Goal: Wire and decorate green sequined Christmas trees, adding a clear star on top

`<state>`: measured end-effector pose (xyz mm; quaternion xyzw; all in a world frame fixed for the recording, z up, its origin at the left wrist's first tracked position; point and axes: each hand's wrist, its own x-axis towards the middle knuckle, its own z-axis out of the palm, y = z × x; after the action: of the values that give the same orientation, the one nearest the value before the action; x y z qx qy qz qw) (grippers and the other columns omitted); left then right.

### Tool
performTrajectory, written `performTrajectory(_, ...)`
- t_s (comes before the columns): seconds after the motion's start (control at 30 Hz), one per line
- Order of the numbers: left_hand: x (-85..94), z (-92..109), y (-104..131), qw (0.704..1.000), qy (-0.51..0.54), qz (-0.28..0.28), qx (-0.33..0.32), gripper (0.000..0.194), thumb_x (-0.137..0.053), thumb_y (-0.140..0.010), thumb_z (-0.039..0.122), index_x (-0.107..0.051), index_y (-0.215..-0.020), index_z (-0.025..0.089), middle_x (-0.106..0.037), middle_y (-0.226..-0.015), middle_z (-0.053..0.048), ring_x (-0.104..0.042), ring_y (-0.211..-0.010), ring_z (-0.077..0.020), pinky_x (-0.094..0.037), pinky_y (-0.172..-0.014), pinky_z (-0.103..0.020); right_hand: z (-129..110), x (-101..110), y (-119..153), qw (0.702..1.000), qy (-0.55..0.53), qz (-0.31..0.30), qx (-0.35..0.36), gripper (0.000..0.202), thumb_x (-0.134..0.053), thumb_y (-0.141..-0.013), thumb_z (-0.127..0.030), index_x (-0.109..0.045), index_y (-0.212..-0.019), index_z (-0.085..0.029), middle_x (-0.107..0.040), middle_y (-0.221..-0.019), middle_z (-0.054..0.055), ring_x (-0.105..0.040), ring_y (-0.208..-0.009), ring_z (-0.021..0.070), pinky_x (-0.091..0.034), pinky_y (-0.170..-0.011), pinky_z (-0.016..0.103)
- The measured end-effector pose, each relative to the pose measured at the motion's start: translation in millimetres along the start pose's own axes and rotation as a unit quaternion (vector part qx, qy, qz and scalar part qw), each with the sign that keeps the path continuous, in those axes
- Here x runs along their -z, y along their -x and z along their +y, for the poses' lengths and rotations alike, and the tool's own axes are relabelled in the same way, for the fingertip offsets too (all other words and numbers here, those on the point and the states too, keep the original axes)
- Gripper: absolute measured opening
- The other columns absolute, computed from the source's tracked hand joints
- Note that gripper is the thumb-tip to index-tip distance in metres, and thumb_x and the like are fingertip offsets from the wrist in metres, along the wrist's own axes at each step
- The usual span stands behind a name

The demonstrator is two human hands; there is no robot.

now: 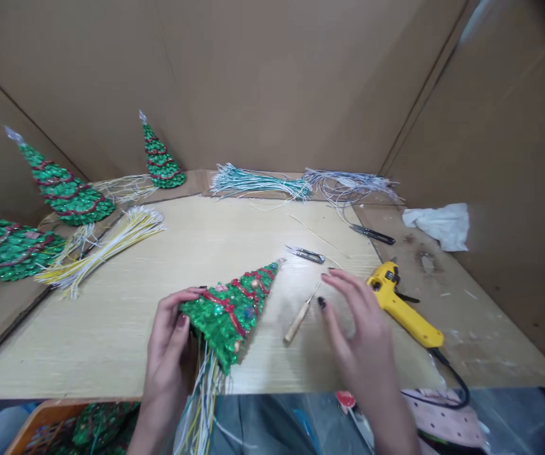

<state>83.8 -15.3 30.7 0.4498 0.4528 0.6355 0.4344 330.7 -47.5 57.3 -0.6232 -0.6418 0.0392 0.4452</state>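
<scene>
At cardboard-walled counter, grips one tree in curled left hand, holds empty right hand half-open near one awl

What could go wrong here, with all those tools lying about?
The awl's tip lies close to the right hand's fingertips, so it might prick them. The yellow glue gun beside that hand could burn skin if hot. Wires dangling from the tinsel tree past the tabletop's front edge might snag.
</scene>
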Motion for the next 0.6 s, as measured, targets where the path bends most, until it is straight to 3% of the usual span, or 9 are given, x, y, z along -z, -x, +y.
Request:
performTrajectory(0.07,5.2,-1,-3,0.996,0.045,0.012,0.075,0.028,-0.070,-0.089,0.046,-0.065,-0.109,0.028,-0.064,-0.114,-0.002,-0.061,-0.106,-0.0186,-0.051,-0.083,-0.024,25,10,-16,0.993,0.115,-0.023,0.010,0.026,-0.048,-0.098,-0.025,-0.062,-0.120,-0.019,-0.065,-0.123,0.014,-0.060,-0.118,0.0310,-0.047,-0.102,0.049)
performTrajectory(0.13,8.4,-1,-5,0.990,0.066,0.024,0.119,0.032,-0.074,-0.085,0.048,-0.065,-0.109,0.028,-0.065,-0.109,-0.001,-0.063,-0.096,-0.0169,-0.052,-0.075,-0.022,43,15,-35,0.965,0.234,-0.116,-0.008,0.025,-0.049,-0.098,-0.022,-0.064,-0.118,-0.017,-0.069,-0.116,0.014,-0.064,-0.109,0.0306,-0.050,-0.095,0.045)
performTrajectory(0.2,8.9,1,-4,0.987,0.074,0.032,0.139,0.033,-0.075,-0.084,0.048,-0.065,-0.108,0.028,-0.066,-0.108,-0.001,-0.064,-0.092,-0.0165,-0.052,-0.072,-0.022,51,14,-54,0.929,0.317,-0.186,-0.025,0.024,-0.050,-0.097,-0.018,-0.066,-0.115,-0.016,-0.071,-0.111,0.014,-0.067,-0.102,0.0299,-0.050,-0.086,0.040)
performTrajectory(0.27,7.7,4,-3,0.987,0.074,0.027,0.143,0.030,-0.072,-0.086,0.047,-0.064,-0.108,0.028,-0.067,-0.111,-0.001,-0.064,-0.093,-0.0167,-0.052,-0.071,-0.022,53,8,-70,0.910,0.352,-0.218,-0.028,0.019,-0.053,-0.095,-0.015,-0.070,-0.104,-0.016,-0.073,-0.101,0.014,-0.069,-0.093,0.0301,-0.048,-0.074,0.036)
performTrajectory(0.4,7.1,9,0,0.988,0.069,0.006,0.137,0.028,-0.069,-0.089,0.045,-0.066,-0.110,0.028,-0.068,-0.114,-0.002,-0.063,-0.105,-0.0182,-0.050,-0.082,-0.023,52,-8,-85,0.893,0.378,-0.244,-0.020,0.020,-0.051,-0.093,-0.009,-0.069,-0.086,-0.016,-0.073,-0.089,0.013,-0.071,-0.078,0.0285,-0.036,-0.059,0.032)
performTrajectory(0.6,22.4,5,0,0.994,0.016,-0.034,0.103,0.044,-0.064,-0.090,0.053,-0.064,-0.127,0.029,-0.061,-0.141,-0.006,-0.050,-0.136,-0.0261,-0.039,-0.112,-0.035,55,-11,-85,0.896,0.389,-0.211,-0.027,0.022,-0.046,-0.091,-0.006,-0.066,-0.086,-0.014,-0.073,-0.086,0.018,-0.071,-0.077,0.0300,-0.033,-0.058,0.032)
